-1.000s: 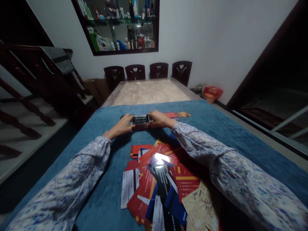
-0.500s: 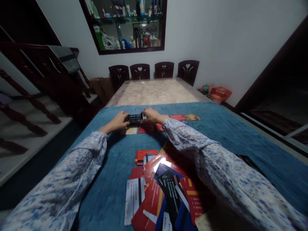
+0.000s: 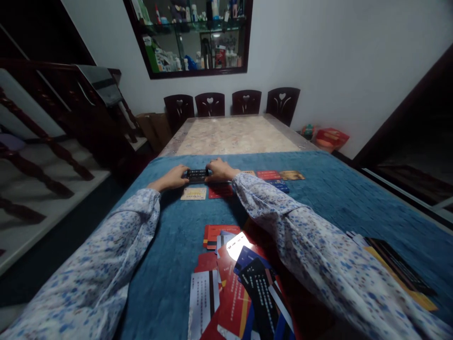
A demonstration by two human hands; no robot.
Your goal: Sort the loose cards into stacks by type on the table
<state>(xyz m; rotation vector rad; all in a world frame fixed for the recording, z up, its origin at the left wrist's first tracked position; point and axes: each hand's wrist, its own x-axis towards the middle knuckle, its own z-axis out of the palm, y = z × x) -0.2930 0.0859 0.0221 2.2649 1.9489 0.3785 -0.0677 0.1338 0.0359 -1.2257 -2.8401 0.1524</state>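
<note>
A black card point(image 3: 197, 176) with pale print spans the gap between my hands at the far part of the blue cloth, at or just above its surface. My left hand point(image 3: 173, 178) has thumb and fingers closed at its left edge. At the right edge, my right hand point(image 3: 220, 170) grips it, some fingertips being hidden. Just nearer to me lie a cream card point(image 3: 193, 193) and a red card point(image 3: 220, 191). Right of my right wrist are another red card point(image 3: 268, 175), a gold-brown card point(image 3: 292, 175) and a blue card point(image 3: 279, 185).
A loose pile of cards point(image 3: 233, 293) overlaps in front of me, partly under my right sleeve. More black and yellow cards point(image 3: 399, 264) lie at the right. The blue cloth point(image 3: 159, 264) covers the near table; chairs point(image 3: 247, 102) stand at its far end.
Both hands have shifted slightly left with the black card, relative to the cards around it. My view has turned a little, showing more of the cards at the right.
</note>
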